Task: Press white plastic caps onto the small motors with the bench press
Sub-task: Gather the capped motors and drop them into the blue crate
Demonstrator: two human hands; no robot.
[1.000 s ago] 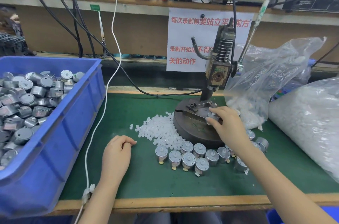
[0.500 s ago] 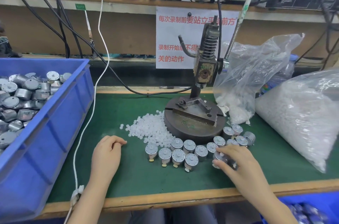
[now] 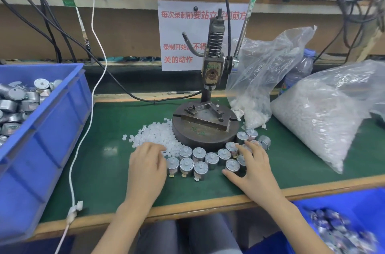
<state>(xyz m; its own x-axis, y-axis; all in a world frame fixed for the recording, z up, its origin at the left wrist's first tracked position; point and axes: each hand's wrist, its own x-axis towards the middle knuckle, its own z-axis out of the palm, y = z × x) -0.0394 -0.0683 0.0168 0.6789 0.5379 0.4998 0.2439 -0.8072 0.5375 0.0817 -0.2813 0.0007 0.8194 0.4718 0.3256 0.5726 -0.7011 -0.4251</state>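
Right hand (image 3: 253,167) lies over the right end of the row of small motors (image 3: 199,160) on the green tabletop (image 3: 108,170). Its grip is wide: the thumb is on the near side of one motor (image 3: 232,165), the fingers are spread past it, and nothing is clamped yet. That motor stands upright with its shaft end up, long axis vertical, right under the palm edge.

Left hand (image 3: 146,162) is at the near edge of the loose pile of white plastic caps (image 3: 156,136). The fingertips curl down into the pile, and I cannot tell whether a cap is pinched.

The bench press (image 3: 212,66) stands beyond both hands, roughly midway between them. Its round base (image 3: 204,131) touches the cap pile on the left, and the motor row curves round its near side. The fixture plate on the base looks bare, with no motor seated.

Judged next move: lift a motor up and forward onto the fixture. The right hand is nearer the motors and the left is nearer the caps. Neighbouring motors are packed tight and could tip when one is pulled.

- Press lever (image 3: 248,24) is up, on the right side.
- Blue bin of motors (image 3: 52,118) is far left.
- Two plastic bags of caps (image 3: 325,114) are on the right, well apart from the hands.
- A second blue bin (image 3: 343,228) sits below the tabletop edge.
- A white cable (image 3: 89,108) runs down the left side.
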